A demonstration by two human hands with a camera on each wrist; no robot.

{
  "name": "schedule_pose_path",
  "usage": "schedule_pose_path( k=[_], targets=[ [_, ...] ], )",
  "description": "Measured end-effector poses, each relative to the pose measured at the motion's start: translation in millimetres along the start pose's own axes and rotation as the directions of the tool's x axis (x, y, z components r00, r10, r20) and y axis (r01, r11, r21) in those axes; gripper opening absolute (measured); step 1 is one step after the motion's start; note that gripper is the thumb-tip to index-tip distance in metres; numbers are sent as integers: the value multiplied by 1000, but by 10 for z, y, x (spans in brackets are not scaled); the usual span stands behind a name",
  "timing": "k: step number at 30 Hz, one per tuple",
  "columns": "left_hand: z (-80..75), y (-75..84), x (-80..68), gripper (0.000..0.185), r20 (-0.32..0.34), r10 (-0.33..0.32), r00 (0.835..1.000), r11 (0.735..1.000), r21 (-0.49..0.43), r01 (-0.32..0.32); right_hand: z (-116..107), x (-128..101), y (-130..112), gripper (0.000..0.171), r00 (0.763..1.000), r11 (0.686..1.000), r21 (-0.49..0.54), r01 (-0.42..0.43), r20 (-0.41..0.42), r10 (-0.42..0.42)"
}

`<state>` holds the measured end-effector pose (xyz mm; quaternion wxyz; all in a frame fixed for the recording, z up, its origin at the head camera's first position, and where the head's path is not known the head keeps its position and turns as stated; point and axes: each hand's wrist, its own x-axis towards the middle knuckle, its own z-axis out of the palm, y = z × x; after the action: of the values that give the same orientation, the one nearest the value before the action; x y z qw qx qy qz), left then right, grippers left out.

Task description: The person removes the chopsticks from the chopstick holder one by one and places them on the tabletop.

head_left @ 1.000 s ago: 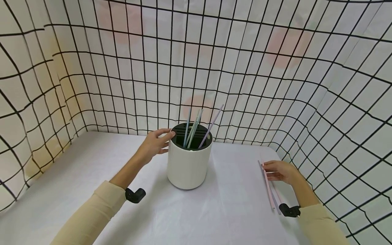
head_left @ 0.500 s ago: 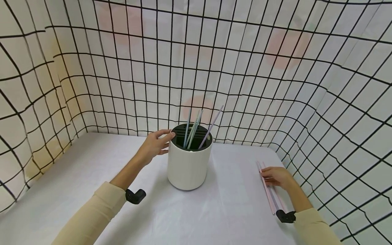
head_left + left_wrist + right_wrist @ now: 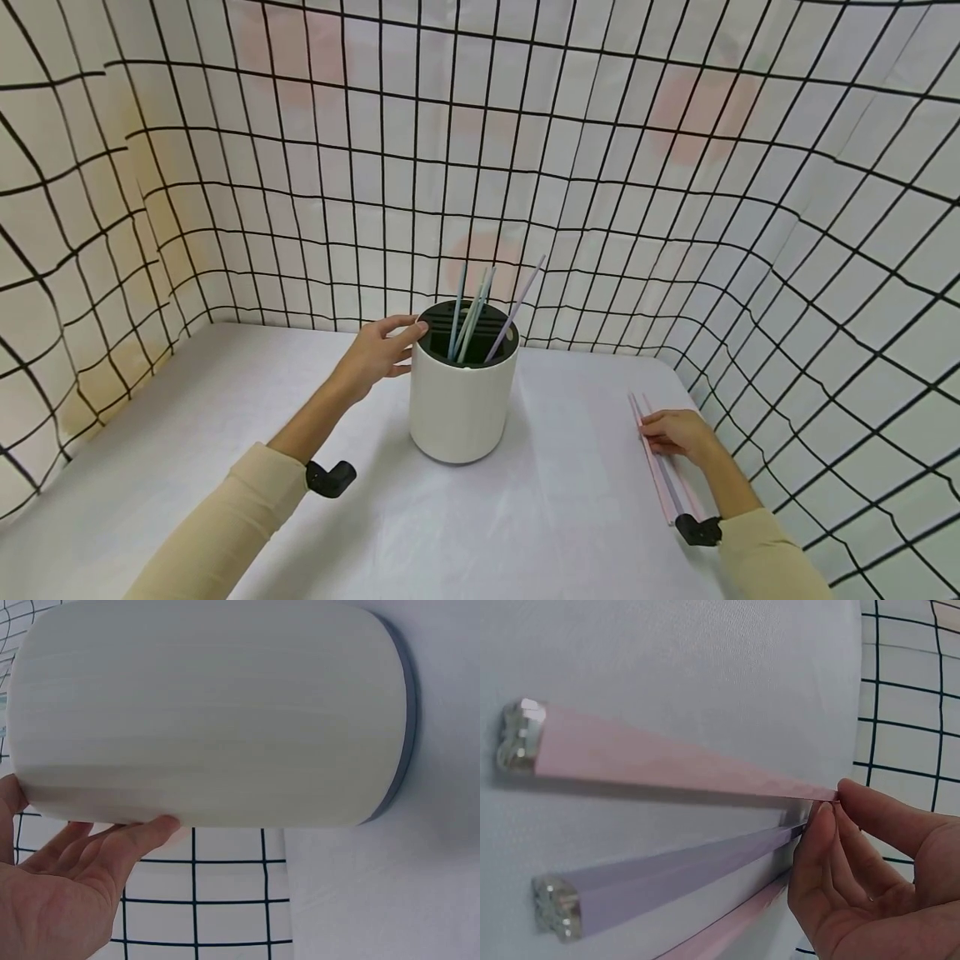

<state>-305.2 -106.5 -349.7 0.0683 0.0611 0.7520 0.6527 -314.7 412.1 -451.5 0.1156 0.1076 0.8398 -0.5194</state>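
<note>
Right hand (image 3: 678,432), pink stick (image 3: 652,761), between fingertips

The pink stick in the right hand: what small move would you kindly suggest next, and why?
Probably lift the pink stick toward the white holder: the right hand pinches it, the left hand touches the holder, and other sticks lean inside.

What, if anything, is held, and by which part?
Right hand pinches one pink stick toward its far end; left hand touches the white container near its rim.
</note>
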Motion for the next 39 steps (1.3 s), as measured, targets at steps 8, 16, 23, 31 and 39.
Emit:
schedule_pose_path(
  k=[8,16,23,31,39],
  targets=[
    [-2,5,-8,64,0,1,1000,1000,4,-1,-23,-34,-204,45,996,997,-57,58,-68,-61],
    [-23,16,0,63,-8,0,1000,1000,4,1,200,-184,-887,45,978,972,-120,204,-12,-207],
    [-8,11,-17,64,-1,2,1000,1000,-6,-2,558,-414,-1624,43,944,939,-108,328,84,-320],
    [-1,7,-26,63,2,16,1000,1000,-1,-16,914,-604,-2182,39,912,920,18,393,118,-392],
    [-2,11,-28,64,7,17,1000,1000,-12,-17,1139,-709,-2429,37,879,892,136,431,162,-449]
  ],
)
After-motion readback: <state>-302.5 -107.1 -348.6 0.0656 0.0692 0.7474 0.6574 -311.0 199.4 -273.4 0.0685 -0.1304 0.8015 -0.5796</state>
